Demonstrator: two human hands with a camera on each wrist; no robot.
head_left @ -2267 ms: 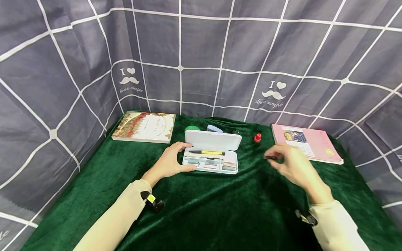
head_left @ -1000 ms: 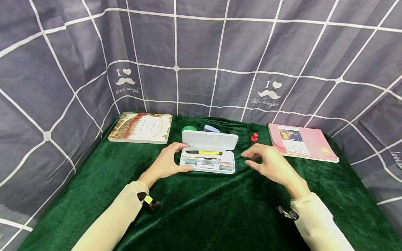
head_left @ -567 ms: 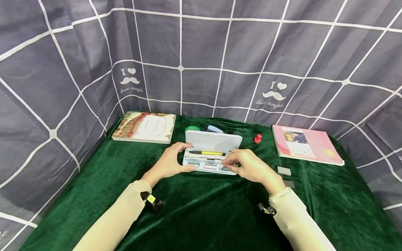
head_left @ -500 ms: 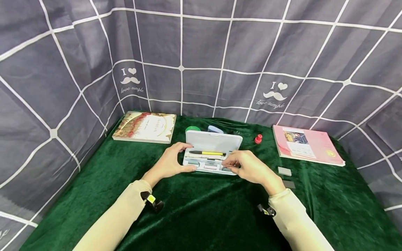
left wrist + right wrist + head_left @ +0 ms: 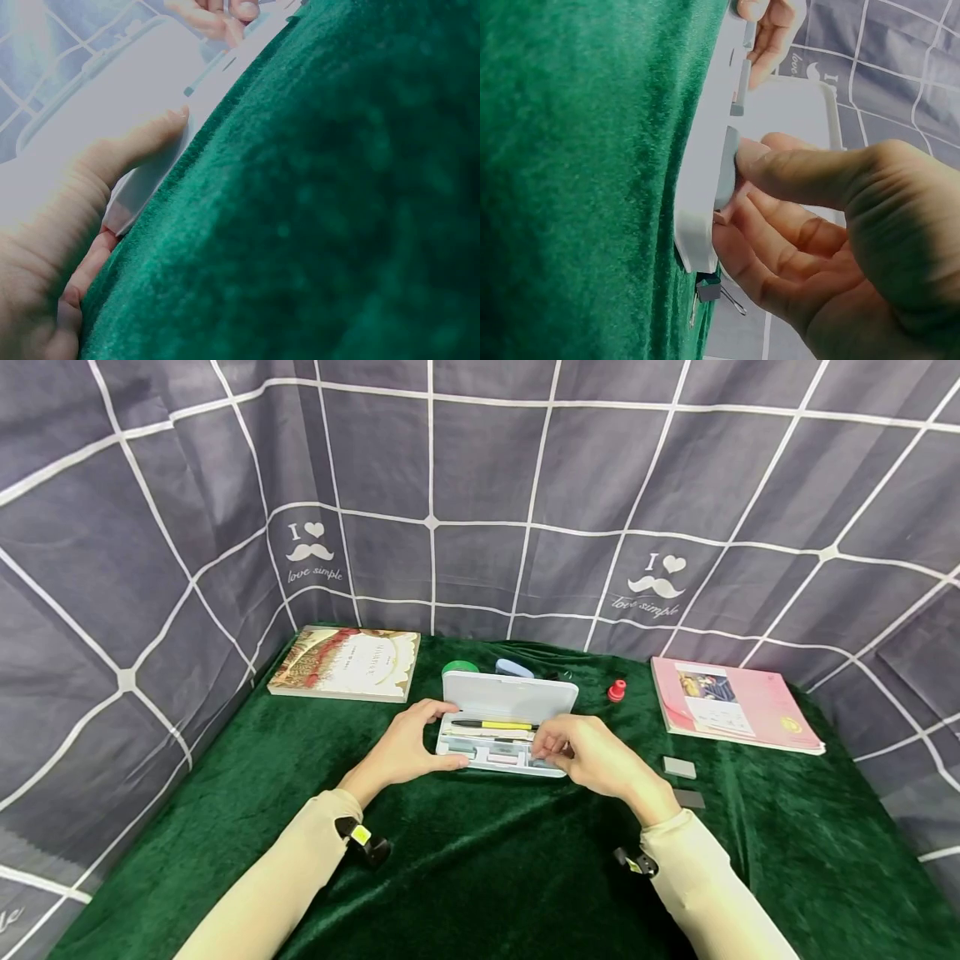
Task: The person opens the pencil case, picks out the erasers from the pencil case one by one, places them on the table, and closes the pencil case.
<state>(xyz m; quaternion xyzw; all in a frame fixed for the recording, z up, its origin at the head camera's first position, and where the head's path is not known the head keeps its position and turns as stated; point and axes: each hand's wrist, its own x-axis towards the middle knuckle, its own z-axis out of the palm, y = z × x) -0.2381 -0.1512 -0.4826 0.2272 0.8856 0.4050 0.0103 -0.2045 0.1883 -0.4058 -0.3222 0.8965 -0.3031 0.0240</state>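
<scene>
A white pencil case stands with its lid raised on the green cloth. My left hand holds its left end, thumb on the front edge and fingers at the back. Inside lie a yellow-and-black pen and several small blocks that look like erasers. My right hand reaches into the right front compartment. There its thumb touches a grey-green block, and the fingers appear to pinch a pink block behind it, mostly hidden. A light grey block and a dark grey flat piece lie beside my right wrist.
A book with a patterned cover lies at the back left, a pink book at the right. Behind the case are a green round thing, a light blue thing and a black binder clip. A red bottle-shaped thing stands right of them.
My right hand has moved left from over the cloth, where it pinched something small and dark, into the case's right compartment. The grey pieces at right have come into view. The left hand stays.
</scene>
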